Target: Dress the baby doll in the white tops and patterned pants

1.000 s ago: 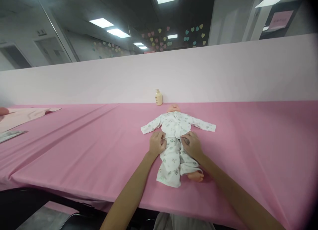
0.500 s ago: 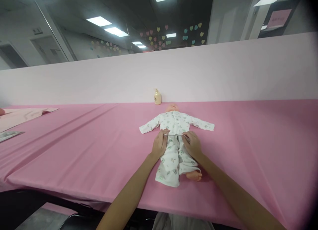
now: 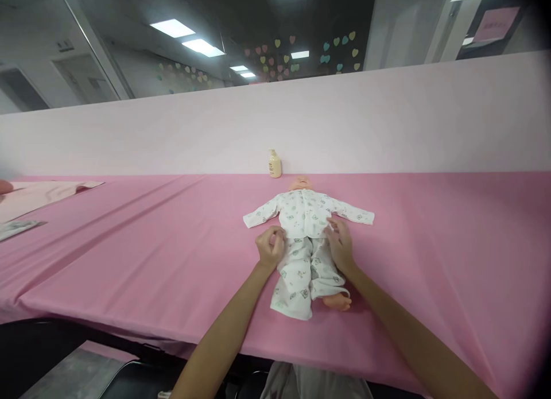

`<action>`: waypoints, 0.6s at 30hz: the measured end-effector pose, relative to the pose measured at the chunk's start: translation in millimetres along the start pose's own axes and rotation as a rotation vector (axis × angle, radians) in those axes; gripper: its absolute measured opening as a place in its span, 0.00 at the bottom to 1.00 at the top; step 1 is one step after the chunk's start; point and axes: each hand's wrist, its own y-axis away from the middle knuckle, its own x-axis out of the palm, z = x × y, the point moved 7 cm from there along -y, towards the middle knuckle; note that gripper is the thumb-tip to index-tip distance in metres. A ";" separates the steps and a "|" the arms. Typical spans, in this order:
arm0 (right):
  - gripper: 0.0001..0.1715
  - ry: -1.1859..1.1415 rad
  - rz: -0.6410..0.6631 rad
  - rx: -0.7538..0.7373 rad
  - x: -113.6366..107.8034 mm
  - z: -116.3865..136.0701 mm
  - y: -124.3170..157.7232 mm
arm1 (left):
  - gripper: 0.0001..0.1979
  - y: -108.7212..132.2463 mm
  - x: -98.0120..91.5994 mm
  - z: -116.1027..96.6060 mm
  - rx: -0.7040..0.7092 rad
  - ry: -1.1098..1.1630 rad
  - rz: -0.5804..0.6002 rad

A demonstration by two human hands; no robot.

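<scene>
A baby doll (image 3: 301, 185) lies on its back on the pink table (image 3: 142, 255), dressed in a white printed top (image 3: 303, 212) and matching trousers (image 3: 301, 275). One bare foot (image 3: 337, 301) sticks out of the right trouser leg. My left hand (image 3: 270, 247) is curled at the doll's left hip, fingers pinched on the trouser waistband. At the right hip my right hand (image 3: 340, 244) rests with fingers pressed on the waistband.
A cream pump bottle (image 3: 274, 164) stands behind the doll's head against the pale pink partition (image 3: 387, 123). At the far left lie a light pink cloth (image 3: 38, 192) and a flat packet (image 3: 17, 229). The table's front edge runs close to my body.
Both hands have shifted from the middle of the waist out to the hips. The top's hem now lies over the waistband, and the stretched band between my hands is gone.
</scene>
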 end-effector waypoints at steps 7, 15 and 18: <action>0.27 -0.152 0.035 0.380 2.6 -45.2 -3.2 | 0.16 -12.5 0.9 24.8 -0.211 0.073 0.007; 0.38 -0.172 0.162 0.346 18.0 -25.5 5.8 | 0.33 15.4 46.5 47.0 -0.480 0.200 0.315; 0.40 -0.211 0.187 0.342 21.6 -17.0 7.9 | 0.33 16.1 47.2 44.0 -0.497 0.224 0.306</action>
